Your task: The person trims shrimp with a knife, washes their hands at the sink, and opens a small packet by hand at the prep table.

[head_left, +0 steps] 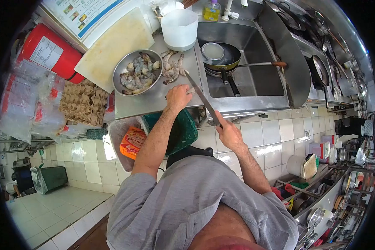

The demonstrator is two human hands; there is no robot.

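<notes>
Head view: near the front edge of the worktop (131, 104), left grip (179, 97) pinches a shrimp (191, 90), right grip (230, 133) clasps the knife (203, 98); I'd cut shallow, steady.

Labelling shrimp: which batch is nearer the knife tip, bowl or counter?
The loose batch on the counter, right of the bowl. The knife tip is close beside it; the bowl batch lies farther left.

Handle of the knife (203, 98) hidden inside the right grip (230, 135)
</notes>
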